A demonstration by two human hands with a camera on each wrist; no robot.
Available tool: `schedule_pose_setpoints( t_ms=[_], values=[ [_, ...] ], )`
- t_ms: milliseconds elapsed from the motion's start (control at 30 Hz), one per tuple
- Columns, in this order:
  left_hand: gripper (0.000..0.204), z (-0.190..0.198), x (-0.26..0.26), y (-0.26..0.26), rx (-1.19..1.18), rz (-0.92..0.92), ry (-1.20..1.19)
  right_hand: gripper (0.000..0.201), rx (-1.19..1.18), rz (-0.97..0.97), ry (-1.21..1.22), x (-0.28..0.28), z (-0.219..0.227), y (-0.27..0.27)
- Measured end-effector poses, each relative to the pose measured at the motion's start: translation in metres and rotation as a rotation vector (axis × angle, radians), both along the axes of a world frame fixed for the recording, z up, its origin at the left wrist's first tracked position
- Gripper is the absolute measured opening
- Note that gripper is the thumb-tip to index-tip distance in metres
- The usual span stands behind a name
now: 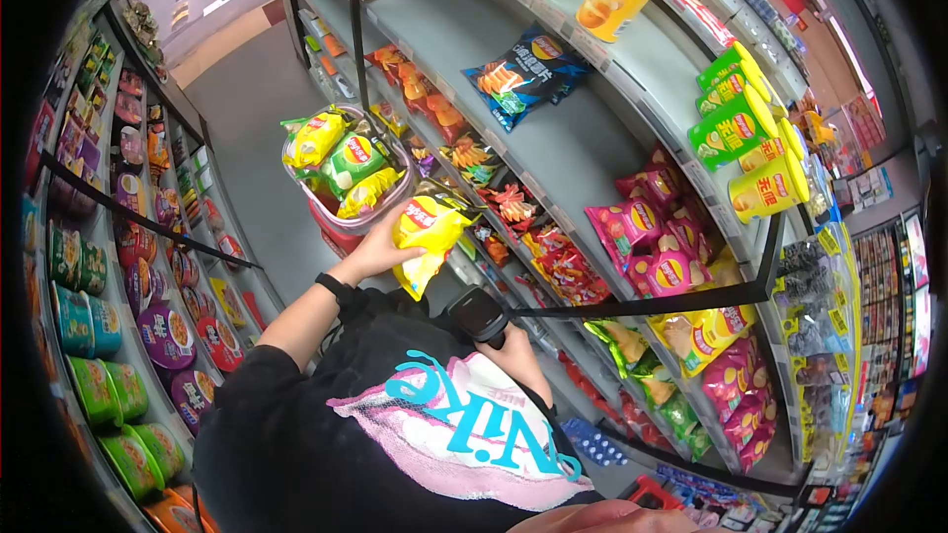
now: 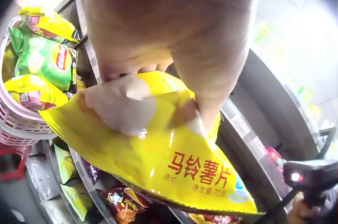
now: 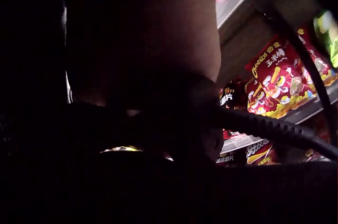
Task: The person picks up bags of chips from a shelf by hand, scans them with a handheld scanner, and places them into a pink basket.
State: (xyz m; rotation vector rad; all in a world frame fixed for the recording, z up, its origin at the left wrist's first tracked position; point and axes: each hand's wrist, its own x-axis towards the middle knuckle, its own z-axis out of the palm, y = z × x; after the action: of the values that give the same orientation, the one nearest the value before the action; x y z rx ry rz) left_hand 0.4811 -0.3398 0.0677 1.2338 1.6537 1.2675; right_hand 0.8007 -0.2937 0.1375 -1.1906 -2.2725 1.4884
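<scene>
Snack shelves [image 1: 583,148] line both sides of a narrow shop aisle, with grey floor running between them. On the person's right the shelves carry bagged crisps: a blue bag [image 1: 523,74] lies alone on an upper grey shelf, pink bags [image 1: 647,227] stand in a row further along, and green and yellow tubes [image 1: 746,128] are stacked above them. On the left, racks hold round cup-noodle tubs [image 1: 163,336].

A pink shopping basket [image 1: 326,202] sits at the near edge of the right-hand shelving, loaded with yellow and green crisp bags [image 1: 351,163].

The left hand [image 1: 380,249] reaches forward, fingers and thumb curled round a yellow crisp bag [image 1: 425,232], clamped on its upper part. The bag hangs just in front of the basket and beside the lower shelves, clear of both. From the left wrist view the yellow crisp bag [image 2: 169,155] shows red lettering on its face, the thumb [image 2: 119,105] pressed flat on the front while the other fingers wrap behind; the pink shopping basket [image 2: 18,124] lies close to the left with its bags inside.

The right hand [image 1: 513,350] is held near the chest, below a dark camera unit [image 1: 479,314] on the wrist. How its fingers lie cannot be told; the right wrist view is almost wholly dark, showing only red snack bags [image 3: 280,79] on a shelf beyond.
</scene>
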Motion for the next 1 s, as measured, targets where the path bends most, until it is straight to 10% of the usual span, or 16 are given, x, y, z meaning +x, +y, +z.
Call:
schedule_pose_setpoints(
  t_ms=[533,1000],
  values=[
    [0.089,0.103,-0.12,0.07,0.364,0.353,0.073,0.045,0.085,-0.174,-0.062,-0.017,-0.014,0.01],
    [0.092,0.171,-0.292,0.263,0.222,-0.009,0.665,0.047,0.117,-0.326,-0.174,-0.073,-0.04,0.033]
  ],
)
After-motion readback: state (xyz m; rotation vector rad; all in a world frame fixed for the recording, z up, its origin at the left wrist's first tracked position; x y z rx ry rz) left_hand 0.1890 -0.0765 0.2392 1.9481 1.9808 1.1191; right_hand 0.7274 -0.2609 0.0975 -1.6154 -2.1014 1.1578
